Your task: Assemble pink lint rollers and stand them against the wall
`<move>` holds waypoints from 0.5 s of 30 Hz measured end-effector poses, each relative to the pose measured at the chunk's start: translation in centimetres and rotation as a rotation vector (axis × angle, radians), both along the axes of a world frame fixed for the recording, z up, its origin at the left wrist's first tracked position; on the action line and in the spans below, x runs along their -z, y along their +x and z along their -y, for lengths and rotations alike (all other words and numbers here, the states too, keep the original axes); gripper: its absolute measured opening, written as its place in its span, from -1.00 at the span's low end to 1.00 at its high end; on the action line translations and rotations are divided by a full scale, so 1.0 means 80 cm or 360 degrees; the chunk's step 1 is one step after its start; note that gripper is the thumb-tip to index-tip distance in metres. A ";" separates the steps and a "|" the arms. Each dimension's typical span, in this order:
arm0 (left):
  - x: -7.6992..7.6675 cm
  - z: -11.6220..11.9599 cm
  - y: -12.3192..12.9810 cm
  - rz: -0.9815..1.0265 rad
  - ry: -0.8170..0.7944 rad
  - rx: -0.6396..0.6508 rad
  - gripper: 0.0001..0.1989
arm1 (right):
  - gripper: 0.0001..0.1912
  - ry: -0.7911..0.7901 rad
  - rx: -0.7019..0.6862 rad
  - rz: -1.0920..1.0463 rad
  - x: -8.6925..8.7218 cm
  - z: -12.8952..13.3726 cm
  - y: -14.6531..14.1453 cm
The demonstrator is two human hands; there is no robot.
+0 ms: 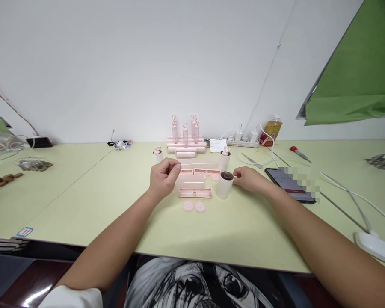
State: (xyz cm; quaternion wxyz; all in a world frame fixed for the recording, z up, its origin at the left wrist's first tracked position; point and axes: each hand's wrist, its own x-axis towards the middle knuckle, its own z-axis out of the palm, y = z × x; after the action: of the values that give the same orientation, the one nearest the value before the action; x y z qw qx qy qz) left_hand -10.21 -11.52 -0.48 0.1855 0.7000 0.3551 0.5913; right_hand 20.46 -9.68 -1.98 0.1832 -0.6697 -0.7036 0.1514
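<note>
My left hand (163, 177) is above the table, thumb and fingers pressed together; whatever they may hold is hidden. Beside it lie open pink trays (195, 193) with clear covers (191, 182). My right hand (248, 179) has its fingers curled at the right side of an upright white roll (224, 189) with a dark hollow core; whether they grip it or something small, I cannot tell. Two pink discs (194, 206) lie in front. Behind stand another white roll (224, 160) and a third one (158, 156), each with a pink piece in its top.
Stacked pink cases (186, 146) with upright pink handles (185, 136) stand by the wall. To the right are a phone (290, 185), a screwdriver (300, 154), tweezers (252, 160), a bottle (271, 130) and a power strip (244, 143) with white cables.
</note>
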 end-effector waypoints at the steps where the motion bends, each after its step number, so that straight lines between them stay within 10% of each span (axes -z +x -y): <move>1: 0.000 0.000 0.000 0.0002 0.0001 -0.0003 -0.86 | -0.81 -0.0002 -0.0015 0.0039 0.000 0.000 0.001; 9: -0.001 -0.001 0.002 -0.0099 -0.0067 0.0028 -0.86 | -0.80 0.0536 0.0113 -0.0384 -0.027 0.014 -0.002; 15: -0.001 -0.001 0.007 -0.0205 -0.0148 0.0129 -0.86 | -0.51 0.0425 -0.0506 -0.0341 -0.040 0.040 -0.021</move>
State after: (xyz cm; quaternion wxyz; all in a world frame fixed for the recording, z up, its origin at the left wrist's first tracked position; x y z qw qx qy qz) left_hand -9.65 -11.48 -0.39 0.2183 0.7410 0.3647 0.5198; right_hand 18.75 -12.89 1.22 0.3177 -0.5003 -0.7906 0.1541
